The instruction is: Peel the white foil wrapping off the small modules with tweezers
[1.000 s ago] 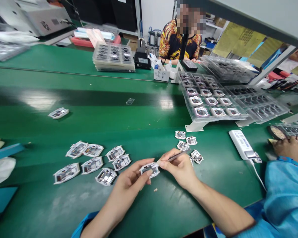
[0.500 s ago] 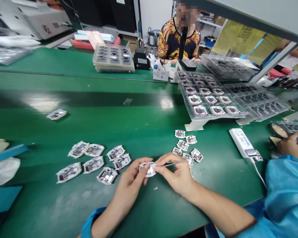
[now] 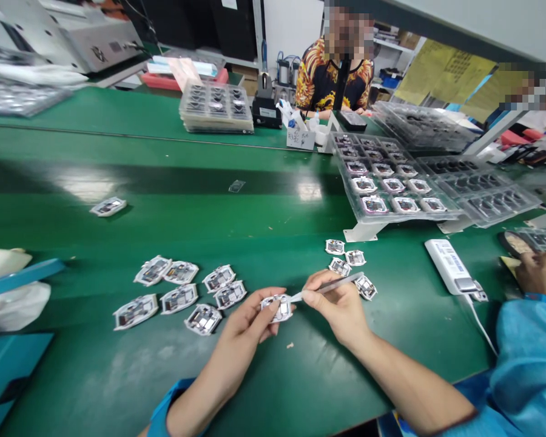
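Note:
Between the thumb and fingers of my left hand (image 3: 250, 321) is a small white-framed electronic module (image 3: 281, 308), its component side facing up. My right hand (image 3: 334, 306) grips a pair of metal tweezers (image 3: 330, 286), whose tips point at the module's right edge; whether they touch it I cannot tell. Several similar modules (image 3: 203, 318) lie on the green table to the left of my left hand. More white-framed modules (image 3: 340, 266) sit just beyond my right hand, which partly hides that group.
A clear tray (image 3: 394, 203) filled with modules rests on white brackets at the right. A white device with a cable (image 3: 448, 264) lies in front of it. A co-worker's hand (image 3: 543, 273) is at the far right; another person (image 3: 334, 79) sits across the table (image 3: 209, 212).
My right hand has drawn back slightly from the module, and the tweezers now show more plainly, with their tips at its edge. My left hand still holds the module. The whole view has shifted slightly.

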Available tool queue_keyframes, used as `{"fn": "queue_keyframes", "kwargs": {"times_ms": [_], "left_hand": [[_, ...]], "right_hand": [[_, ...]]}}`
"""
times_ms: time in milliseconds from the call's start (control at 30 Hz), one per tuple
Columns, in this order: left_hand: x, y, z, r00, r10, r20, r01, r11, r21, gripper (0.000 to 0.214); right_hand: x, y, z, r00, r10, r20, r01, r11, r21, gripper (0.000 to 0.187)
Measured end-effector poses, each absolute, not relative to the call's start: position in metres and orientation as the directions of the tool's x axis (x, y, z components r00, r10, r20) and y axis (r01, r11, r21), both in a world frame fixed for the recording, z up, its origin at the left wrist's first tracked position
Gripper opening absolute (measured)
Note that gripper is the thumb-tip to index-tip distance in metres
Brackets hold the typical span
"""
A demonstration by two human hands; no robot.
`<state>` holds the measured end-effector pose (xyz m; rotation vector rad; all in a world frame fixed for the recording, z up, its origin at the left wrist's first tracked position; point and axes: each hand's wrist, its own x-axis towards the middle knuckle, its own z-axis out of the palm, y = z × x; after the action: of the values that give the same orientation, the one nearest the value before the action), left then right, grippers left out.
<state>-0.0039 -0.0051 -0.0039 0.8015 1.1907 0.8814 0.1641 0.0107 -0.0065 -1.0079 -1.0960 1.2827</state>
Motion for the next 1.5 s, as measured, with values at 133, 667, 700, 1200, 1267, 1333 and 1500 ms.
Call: {"fn": "queue_keyframes", "kwargs": {"times_ms": [133,667,700,1200,1267,1333,1500], "left_hand": [[-0.0045,-0.0082,-0.0038,0.18,0.891,-0.418,-0.224,0.45,0.864,0.04],[-0.0047,-0.0085,-0.0043,0.21,0.92,-0.33,-0.079,0.353,0.932,0.03],[-0.0045,-0.0087,-0.0039,0.209,0.922,-0.325,-0.061,0.344,0.937,0.03],[-0.0052,-0.0068,0.0023,0.248,0.914,-0.322,0.042,0.322,0.946,0.036],[-0.0063,-0.0068,0.003,0.253,0.908,-0.334,0.065,0.329,0.942,0.037],[-0.0079,-0.0067,0.0036,0.263,0.904,-0.338,0.081,0.329,0.941,0.037],[-0.0105,-0.0056,0.0029,0.288,0.899,-0.329,0.103,0.313,0.944,0.037]], "right_hand": [[0.1624,0.0086,-0.0093,-0.061,0.997,0.038,-0.069,0.034,-0.997,0.015],[0.1611,0.0095,-0.0086,-0.044,0.999,-0.004,-0.03,-0.005,-1.0,0.016],[0.1607,0.0095,-0.0085,-0.039,0.999,-0.006,-0.027,-0.007,-1.0,0.016],[0.1592,0.0105,-0.0132,-0.049,0.996,-0.081,-0.142,-0.087,-0.986,0.02],[0.16,0.0112,-0.0114,-0.055,0.995,-0.084,-0.132,-0.09,-0.987,0.021],[0.1608,0.012,-0.0096,-0.068,0.994,-0.092,-0.122,-0.099,-0.988,0.022],[0.1618,0.0128,-0.007,-0.078,0.991,-0.109,-0.117,-0.118,-0.986,0.027]]}}
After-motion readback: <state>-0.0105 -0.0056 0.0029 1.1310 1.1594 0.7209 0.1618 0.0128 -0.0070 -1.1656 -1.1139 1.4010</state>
